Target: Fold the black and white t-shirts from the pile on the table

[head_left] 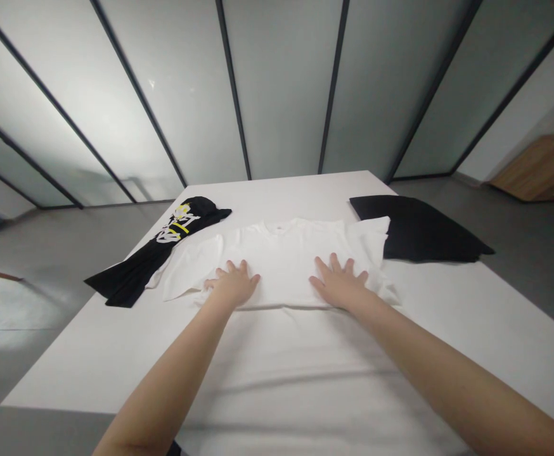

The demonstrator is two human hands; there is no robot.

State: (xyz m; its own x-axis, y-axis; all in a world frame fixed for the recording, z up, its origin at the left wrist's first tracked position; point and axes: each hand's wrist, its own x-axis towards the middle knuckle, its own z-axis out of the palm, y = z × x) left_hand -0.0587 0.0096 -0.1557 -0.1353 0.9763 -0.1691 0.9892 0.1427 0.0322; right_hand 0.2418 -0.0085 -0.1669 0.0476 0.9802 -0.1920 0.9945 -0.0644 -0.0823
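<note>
A white T-shirt (284, 266) lies spread on the white table in front of me, its neckline toward the far side and its sleeves out to both sides. My left hand (233, 283) rests palm down on the left part of the shirt, fingers spread. On the right part, my right hand (340, 282) lies flat in the same way, its fingers apart. Neither hand grips the cloth. A straight edge of the shirt runs just below both palms.
Left of the shirt lies a black garment (163, 244) with a white and yellow print. A flat black folded cloth (417, 228) is at the right. Both lie on the white table (68, 361). Frosted glass panels (281, 82) stand behind, and a wooden cabinet (541, 166) is far right.
</note>
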